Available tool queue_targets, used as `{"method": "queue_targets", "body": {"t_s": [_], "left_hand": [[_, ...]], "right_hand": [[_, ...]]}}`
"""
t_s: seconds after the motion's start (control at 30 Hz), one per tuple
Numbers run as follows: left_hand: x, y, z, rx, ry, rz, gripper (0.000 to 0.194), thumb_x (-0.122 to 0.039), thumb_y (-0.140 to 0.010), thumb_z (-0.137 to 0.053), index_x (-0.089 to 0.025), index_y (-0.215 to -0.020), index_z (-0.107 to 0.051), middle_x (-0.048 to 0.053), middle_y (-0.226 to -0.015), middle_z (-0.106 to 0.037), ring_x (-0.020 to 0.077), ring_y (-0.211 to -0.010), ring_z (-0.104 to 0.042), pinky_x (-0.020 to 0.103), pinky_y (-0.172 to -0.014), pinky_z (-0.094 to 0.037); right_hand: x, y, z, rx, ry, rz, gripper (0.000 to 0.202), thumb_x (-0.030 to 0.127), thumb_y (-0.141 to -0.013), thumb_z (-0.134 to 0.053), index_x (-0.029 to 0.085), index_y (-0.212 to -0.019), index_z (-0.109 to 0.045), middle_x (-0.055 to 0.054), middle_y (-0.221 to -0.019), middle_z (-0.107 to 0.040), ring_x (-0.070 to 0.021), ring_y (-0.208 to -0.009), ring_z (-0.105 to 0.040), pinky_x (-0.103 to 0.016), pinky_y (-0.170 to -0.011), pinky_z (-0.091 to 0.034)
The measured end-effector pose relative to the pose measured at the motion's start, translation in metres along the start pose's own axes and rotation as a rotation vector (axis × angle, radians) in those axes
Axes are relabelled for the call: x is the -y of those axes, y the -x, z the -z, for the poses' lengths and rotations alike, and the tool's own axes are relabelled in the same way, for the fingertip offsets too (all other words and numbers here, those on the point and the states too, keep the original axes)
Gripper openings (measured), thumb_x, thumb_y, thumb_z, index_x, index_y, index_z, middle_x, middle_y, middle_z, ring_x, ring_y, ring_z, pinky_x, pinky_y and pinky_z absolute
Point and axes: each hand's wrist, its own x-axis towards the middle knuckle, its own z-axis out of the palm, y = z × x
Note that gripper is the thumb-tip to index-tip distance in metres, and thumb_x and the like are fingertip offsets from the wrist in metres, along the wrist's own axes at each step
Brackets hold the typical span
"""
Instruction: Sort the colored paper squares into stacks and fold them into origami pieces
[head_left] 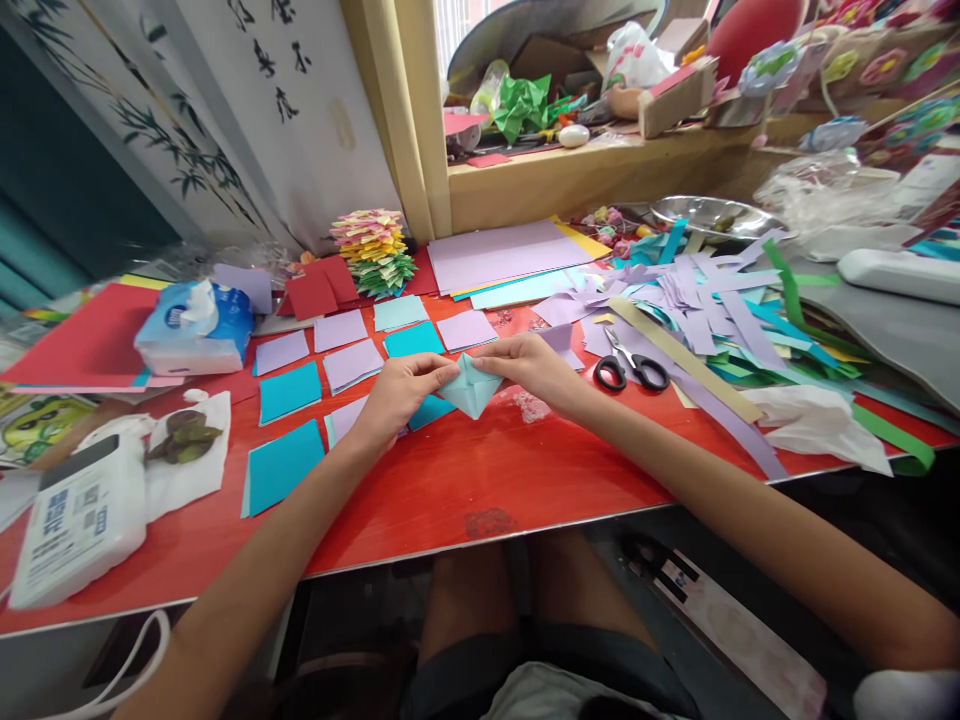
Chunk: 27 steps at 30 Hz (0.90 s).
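Observation:
A small light blue folded paper [475, 390] is held above the red table, with creases meeting near its top and a point facing down. My left hand [409, 392] pinches its left corner between thumb and fingers. The right corner is pinched by my right hand [531, 368]. Behind and left of the hands lie stacks of square paper: teal [289, 392], lilac [340, 330] and pale blue [400, 313]. One teal stack [430, 411] is partly hidden beneath the held paper and my left hand.
Black-handled scissors [630, 362] lie right of my hands, beside a heap of paper strips [705, 300]. Large lilac sheets [502, 255] and a multicoloured folded-paper stack [373, 252] stand behind. At left are a tissue pack [193, 335] and a white box [86, 525].

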Motion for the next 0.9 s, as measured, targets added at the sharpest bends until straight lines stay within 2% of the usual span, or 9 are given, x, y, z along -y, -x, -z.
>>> {"method": "queue_targets", "body": {"t_s": [0.17,0.43,0.6,0.7,0.9], "left_hand": [[0.000,0.001,-0.001,-0.006,0.015,0.002,0.024,-0.040,-0.070,-0.064,-0.016,-0.071,-0.064,0.000,-0.067,-0.059,0.0104,-0.062,-0.050,0.023,-0.061,-0.042],[0.001,0.001,-0.005,-0.038,0.009,-0.019,0.025,-0.040,-0.071,-0.062,-0.017,-0.064,-0.056,-0.003,-0.061,-0.053,0.0099,-0.058,-0.047,0.023,-0.057,-0.039],[0.000,0.003,-0.006,-0.035,-0.119,-0.082,0.025,-0.040,-0.074,-0.058,-0.016,-0.066,-0.056,-0.003,-0.064,-0.052,0.0100,-0.061,-0.045,0.023,-0.058,-0.036],[-0.001,0.003,-0.006,-0.012,-0.133,-0.110,0.023,-0.039,-0.075,-0.058,-0.016,-0.073,-0.058,-0.002,-0.068,-0.053,0.0097,-0.062,-0.044,0.022,-0.058,-0.035],[0.001,0.002,-0.006,-0.048,-0.116,-0.119,0.022,-0.037,-0.073,-0.059,-0.016,-0.068,-0.056,-0.001,-0.066,-0.053,0.0101,-0.061,-0.045,0.022,-0.058,-0.036]], "right_hand": [[0.000,0.000,-0.001,0.008,0.037,0.009,0.029,0.039,-0.077,-0.057,0.013,-0.081,-0.068,-0.004,-0.072,-0.063,-0.0120,-0.066,-0.056,-0.025,-0.062,-0.044],[0.006,0.003,-0.004,0.033,-0.032,-0.004,0.028,0.039,-0.076,-0.058,0.013,-0.080,-0.068,-0.002,-0.068,-0.062,-0.0107,-0.063,-0.053,-0.025,-0.061,-0.043],[0.006,0.003,-0.004,0.031,0.063,-0.004,0.030,0.040,-0.076,-0.058,0.012,-0.076,-0.068,-0.002,-0.066,-0.061,-0.0109,-0.063,-0.052,-0.025,-0.059,-0.041],[0.007,0.004,-0.005,0.066,0.070,-0.019,0.028,0.038,-0.076,-0.058,0.012,-0.075,-0.067,-0.002,-0.064,-0.059,-0.0101,-0.061,-0.050,-0.024,-0.057,-0.041],[0.009,0.005,-0.009,0.173,-0.011,-0.063,0.022,0.035,-0.073,-0.061,0.013,-0.070,-0.063,0.000,-0.063,-0.057,-0.0086,-0.058,-0.049,-0.023,-0.055,-0.042]]}}
